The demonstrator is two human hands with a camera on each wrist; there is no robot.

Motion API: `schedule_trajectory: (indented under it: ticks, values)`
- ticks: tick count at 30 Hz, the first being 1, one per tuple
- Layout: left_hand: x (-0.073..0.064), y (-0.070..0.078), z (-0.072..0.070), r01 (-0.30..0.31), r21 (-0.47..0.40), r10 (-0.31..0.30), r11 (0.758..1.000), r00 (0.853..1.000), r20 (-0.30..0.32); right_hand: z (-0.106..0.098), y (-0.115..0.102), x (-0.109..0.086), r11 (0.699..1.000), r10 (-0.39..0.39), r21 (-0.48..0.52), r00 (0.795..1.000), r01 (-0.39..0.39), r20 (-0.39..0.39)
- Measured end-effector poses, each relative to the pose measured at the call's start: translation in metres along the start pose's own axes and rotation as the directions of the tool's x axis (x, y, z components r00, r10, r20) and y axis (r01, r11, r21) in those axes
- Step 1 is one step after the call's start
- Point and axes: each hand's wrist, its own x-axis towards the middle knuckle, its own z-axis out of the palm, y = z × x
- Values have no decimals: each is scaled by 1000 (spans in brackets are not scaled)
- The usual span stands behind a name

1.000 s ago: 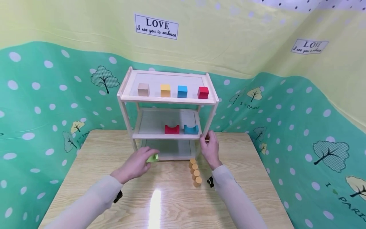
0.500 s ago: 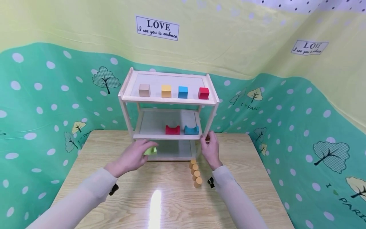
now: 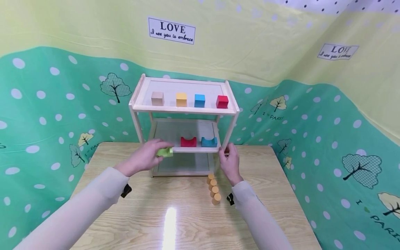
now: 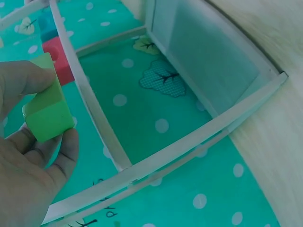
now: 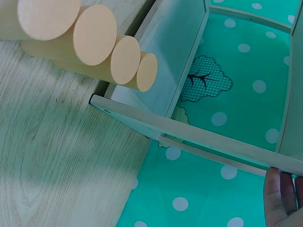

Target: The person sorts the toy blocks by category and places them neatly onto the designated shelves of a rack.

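With our left hand we pinch a light-green notched block by the pale wooden three-tier shelf; our right hand grips its right front post.

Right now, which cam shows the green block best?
Left wrist: the green block looms large and close, though the left hand covers part. Head shows it small, also partly covered by that hand. Right wrist doesn't show it.
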Motion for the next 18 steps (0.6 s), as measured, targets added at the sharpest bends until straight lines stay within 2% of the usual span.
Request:
schedule_trajectory:
  ticks: [10,18]
  values:
    - [23,-6,-3,3,14,-3,1000,1000,7,-1,0,1,1000,-5,1,1000,5,-10]
    - [36,-13,1,60,-3,-60,998,996,62,0,2,0,1000,-20,-6,1000,20,-13]
